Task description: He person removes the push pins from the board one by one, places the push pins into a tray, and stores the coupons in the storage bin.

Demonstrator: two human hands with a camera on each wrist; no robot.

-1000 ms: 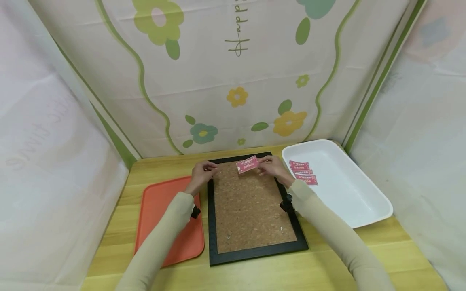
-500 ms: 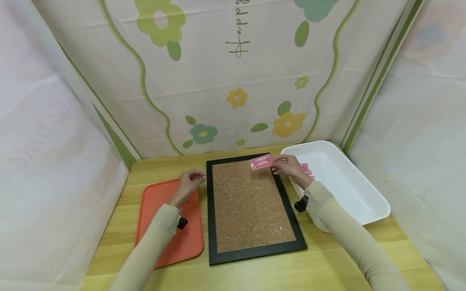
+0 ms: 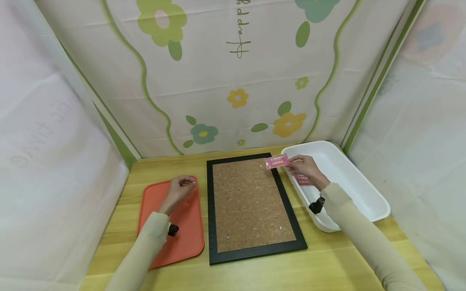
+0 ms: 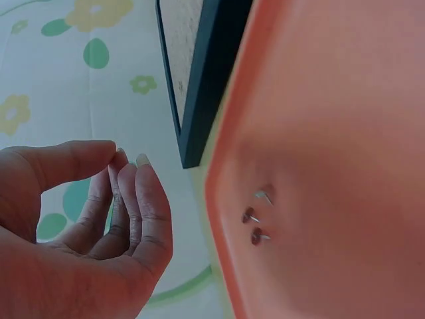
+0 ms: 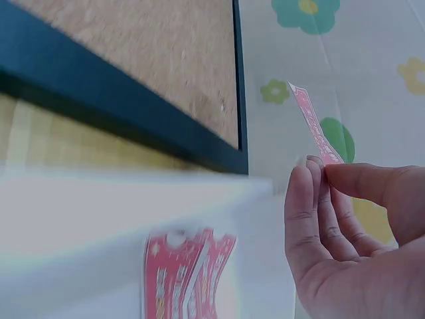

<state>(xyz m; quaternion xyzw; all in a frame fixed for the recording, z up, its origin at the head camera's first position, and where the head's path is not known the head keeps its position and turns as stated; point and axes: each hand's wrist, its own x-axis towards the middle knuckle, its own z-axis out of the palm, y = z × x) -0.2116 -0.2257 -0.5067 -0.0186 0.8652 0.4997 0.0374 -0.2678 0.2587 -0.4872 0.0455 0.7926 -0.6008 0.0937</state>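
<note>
My left hand [image 3: 177, 190] hangs over the orange tray [image 3: 174, 242], thumb and index fingertip pinched together. A tiny shiny thing at the tips looks like a thumbtack, mostly hidden by the fingers. Several thumbtacks [image 4: 250, 216] lie on the tray in the left wrist view. My right hand [image 3: 306, 169] pinches a pink-and-white printed coupon [image 3: 276, 161] by its edge, above the near left wall of the white tub [image 3: 349, 186]. More pink coupons [image 5: 176, 279] lie in the tub, partly hidden by my right hand in the head view.
Between the tray and the tub lies a cork board [image 3: 251, 198] with a black frame; small shiny spots show near its corners. All stand on a wooden table [image 3: 255, 277]. A flowered cloth [image 3: 204, 81] closes off the back, and pale cloth hangs at both sides.
My right hand has carried the coupon rightward from over the board's top to the tub's edge. The left hand has drawn back leftward from the board to above the orange tray.
</note>
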